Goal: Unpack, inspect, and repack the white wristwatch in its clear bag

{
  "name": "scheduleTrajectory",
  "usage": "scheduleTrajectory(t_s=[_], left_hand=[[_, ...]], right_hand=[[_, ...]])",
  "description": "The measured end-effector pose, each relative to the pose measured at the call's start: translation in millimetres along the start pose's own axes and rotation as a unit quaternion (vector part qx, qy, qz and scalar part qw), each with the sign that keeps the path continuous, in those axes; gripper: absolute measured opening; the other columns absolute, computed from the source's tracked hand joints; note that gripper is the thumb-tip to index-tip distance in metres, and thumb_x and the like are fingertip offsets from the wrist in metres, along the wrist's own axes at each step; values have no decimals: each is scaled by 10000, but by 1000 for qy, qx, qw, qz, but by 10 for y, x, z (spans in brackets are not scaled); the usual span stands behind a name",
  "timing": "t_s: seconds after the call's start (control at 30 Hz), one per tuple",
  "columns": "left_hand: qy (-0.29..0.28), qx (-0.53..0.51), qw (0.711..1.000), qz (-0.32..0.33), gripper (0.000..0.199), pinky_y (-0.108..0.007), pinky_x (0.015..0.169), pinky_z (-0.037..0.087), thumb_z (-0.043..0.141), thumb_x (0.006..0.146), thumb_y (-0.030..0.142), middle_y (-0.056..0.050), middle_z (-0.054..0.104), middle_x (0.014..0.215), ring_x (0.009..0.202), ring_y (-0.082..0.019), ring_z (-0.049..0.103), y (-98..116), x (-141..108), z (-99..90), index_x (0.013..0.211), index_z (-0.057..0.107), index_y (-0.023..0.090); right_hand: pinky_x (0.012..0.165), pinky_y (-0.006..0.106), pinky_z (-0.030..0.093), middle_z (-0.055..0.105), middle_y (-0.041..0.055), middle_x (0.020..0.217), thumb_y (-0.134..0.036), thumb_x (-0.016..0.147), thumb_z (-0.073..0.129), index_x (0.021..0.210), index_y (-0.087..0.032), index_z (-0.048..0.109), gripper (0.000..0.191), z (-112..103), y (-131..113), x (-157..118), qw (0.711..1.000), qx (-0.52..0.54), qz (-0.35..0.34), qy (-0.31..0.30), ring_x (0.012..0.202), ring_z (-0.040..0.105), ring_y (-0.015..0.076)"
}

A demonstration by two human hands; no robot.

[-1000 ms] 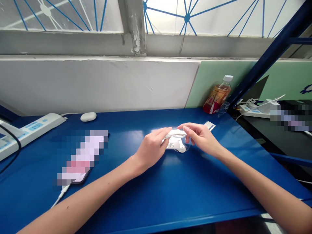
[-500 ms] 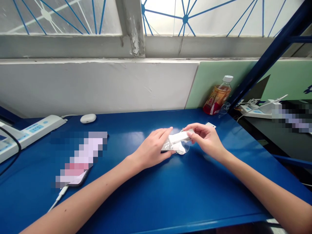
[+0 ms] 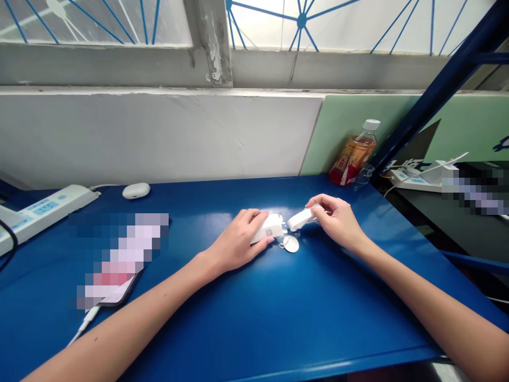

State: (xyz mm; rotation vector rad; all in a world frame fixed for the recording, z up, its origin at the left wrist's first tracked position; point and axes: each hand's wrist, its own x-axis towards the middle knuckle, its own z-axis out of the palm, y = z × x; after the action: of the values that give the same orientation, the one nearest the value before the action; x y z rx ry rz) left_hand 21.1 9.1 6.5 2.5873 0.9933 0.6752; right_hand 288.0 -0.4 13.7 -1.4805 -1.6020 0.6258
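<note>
My left hand [image 3: 242, 239] is closed round a flat white packet [image 3: 269, 229] with a small square code printed on it, low over the blue table [image 3: 254, 329]. My right hand [image 3: 338, 220] pinches a slim white object [image 3: 303, 217] between thumb and fingers, just to the right of the packet. Its left end is a short distance from the packet's edge. A round whitish disc [image 3: 291, 244] with a small loop lies below the gap between them. Clear plastic shows around the packet's right end.
On the left are a charging phone [image 3: 127, 254], a white earphone case [image 3: 135, 191] and a power strip [image 3: 51, 209]. A drink bottle [image 3: 353, 154] leans at the back right beside a blue metal post [image 3: 421, 101].
The slim white object in my right hand has come apart from the packet under my left hand. The round disc now shows more fully. The camera view has shifted slightly.
</note>
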Motion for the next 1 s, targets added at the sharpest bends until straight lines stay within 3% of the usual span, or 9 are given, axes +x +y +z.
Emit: scheduleTrajectory(t_s=[0.17, 0.3, 0.4, 0.53, 0.63, 0.77, 1.0], left_hand=[[2, 21, 1000, 15, 481, -480, 961, 484, 524, 965, 402, -174, 548, 1276, 1163, -325, 523, 9, -7, 18, 1381, 491, 163], [0, 25, 1000, 17, 482, -473, 956, 489, 556, 947, 408, -175, 548, 1271, 1160, -324, 523, 4, -13, 31, 1354, 509, 153], [-4, 26, 1000, 17, 489, -471, 957, 489, 571, 939, 419, -176, 557, 1261, 1148, -322, 528, -2, -19, 35, 1341, 520, 144], [-4, 35, 999, 18, 495, -476, 959, 491, 582, 934, 415, -167, 560, 1271, 1148, -318, 531, -3, -20, 33, 1346, 514, 149], [-5, 42, 999, 22, 497, -474, 963, 491, 575, 940, 417, -174, 558, 1280, 1150, -317, 530, -1, -17, 32, 1339, 516, 128], [-5, 43, 999, 24, 491, -473, 956, 496, 580, 937, 417, -175, 563, 1274, 1149, -317, 533, 0, -13, 33, 1331, 522, 130], [-2, 40, 999, 27, 479, -469, 945, 503, 585, 932, 416, -163, 566, 1265, 1144, -312, 533, -2, -14, 30, 1319, 530, 140]], right_hand=[[581, 306, 432, 638, 15, 706, -406, 884, 581, 933, -205, 654, 220, 77, -33, -58, 996, 19, -6, -82, 623, 571, 176], [582, 317, 420, 606, 1, 663, -384, 918, 563, 1001, -217, 650, 206, 107, -58, -121, 983, -130, -84, -97, 585, 559, 172], [602, 332, 454, 654, 55, 840, -397, 936, 545, 977, -215, 678, 229, 109, -41, -135, 967, -198, -127, -94, 646, 594, 181], [739, 362, 531, 668, 105, 1086, -376, 945, 557, 993, -211, 704, 226, 34, -8, -87, 958, -193, -199, -73, 866, 657, 223], [856, 382, 538, 697, 96, 1129, -303, 951, 569, 1100, -226, 708, 217, -71, 8, -28, 933, -180, -280, -140, 1012, 659, 241], [849, 384, 548, 721, 82, 1126, -242, 954, 572, 1143, -240, 715, 237, -113, 33, 3, 912, -177, -312, -198, 994, 671, 234], [852, 391, 559, 709, 127, 1116, -213, 956, 562, 1149, -185, 713, 247, 84, 46, -98, 918, -146, -329, -164, 1006, 666, 241]])
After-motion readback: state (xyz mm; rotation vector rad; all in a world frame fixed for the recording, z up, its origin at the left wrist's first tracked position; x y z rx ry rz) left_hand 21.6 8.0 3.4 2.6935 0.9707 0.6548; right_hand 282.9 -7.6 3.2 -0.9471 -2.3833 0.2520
